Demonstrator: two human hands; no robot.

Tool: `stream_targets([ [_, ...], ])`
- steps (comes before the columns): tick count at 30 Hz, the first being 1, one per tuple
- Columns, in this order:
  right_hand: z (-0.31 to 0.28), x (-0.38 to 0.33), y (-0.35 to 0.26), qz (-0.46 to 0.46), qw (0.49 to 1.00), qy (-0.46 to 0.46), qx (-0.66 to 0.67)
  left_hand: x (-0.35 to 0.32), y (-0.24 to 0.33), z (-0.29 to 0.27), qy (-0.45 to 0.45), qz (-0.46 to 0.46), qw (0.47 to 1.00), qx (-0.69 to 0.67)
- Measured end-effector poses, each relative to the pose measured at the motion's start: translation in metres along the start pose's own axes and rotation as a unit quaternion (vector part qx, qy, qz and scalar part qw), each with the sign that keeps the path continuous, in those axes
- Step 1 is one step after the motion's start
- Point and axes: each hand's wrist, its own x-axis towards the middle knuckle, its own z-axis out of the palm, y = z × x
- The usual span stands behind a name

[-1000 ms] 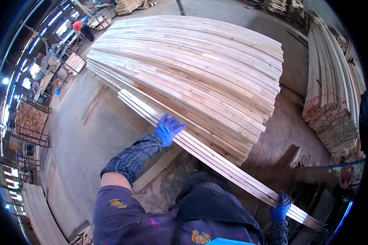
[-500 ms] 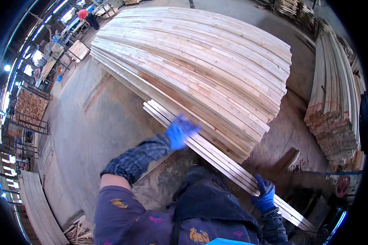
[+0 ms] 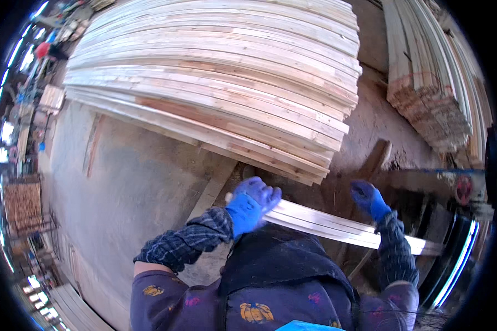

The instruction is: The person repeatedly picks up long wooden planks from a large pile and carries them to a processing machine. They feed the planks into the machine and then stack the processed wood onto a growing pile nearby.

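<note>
- The likeliest trouble is a swing or droop of the wooden strips (image 3: 326,222): the left hand (image 3: 253,201) has its fingers bent round them near one end, while the right hand (image 3: 369,197) stands apart, above them
- The strips could fan out or slide over one another, since no band shows round them and one grip would have to keep them together
- Their far right end reaches close to the dark equipment (image 3: 454,259) with a bright edge, so a turn of the body might knock it there; whether it rests on anything, I cannot tell
- If they were swung outward, they could strike the near right corner of the board stack (image 3: 215,66), which is close by
- The right hand's fingers are bent and off the wood; blur hides how tightly they are closed
- The strips lie outside the stack's near edge, between it and the dark apron (image 3: 287,265), running from the left hand, below the right hand and behind the right forearm
</note>
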Motion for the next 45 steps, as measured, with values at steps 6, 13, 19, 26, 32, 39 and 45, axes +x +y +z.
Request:
stream_targets([
  [6,0.037,0.093,0.046,0.105,0.989,-0.058,-0.081,0.032,-0.111,0.050,0.257,-0.044,0.862,-0.434],
  [13,0.086,0.160,0.122,0.234,0.967,-0.036,-0.093,0.013,-0.331,0.232,0.185,-0.562,0.328,-0.737],
  [19,0.133,0.206,0.169,0.305,0.928,0.079,0.197,0.012,-0.466,0.397,0.244,-0.623,0.275,-0.691],
  [26,0.177,0.219,0.165,0.227,0.908,0.265,0.233,0.009,-0.476,0.364,0.272,-0.685,0.337,-0.586],
  [32,0.197,0.232,0.186,0.203,0.808,0.392,0.391,0.058,-0.407,0.279,0.375,-0.614,0.345,-0.603],
  [39,0.203,0.208,0.183,0.213,0.815,0.414,0.345,0.077,-0.400,0.291,0.352,-0.661,0.259,-0.609],
  [45,0.189,0.175,0.135,0.253,0.872,0.305,0.287,0.024,-0.406,0.337,0.365,-0.627,0.280,-0.628],
])
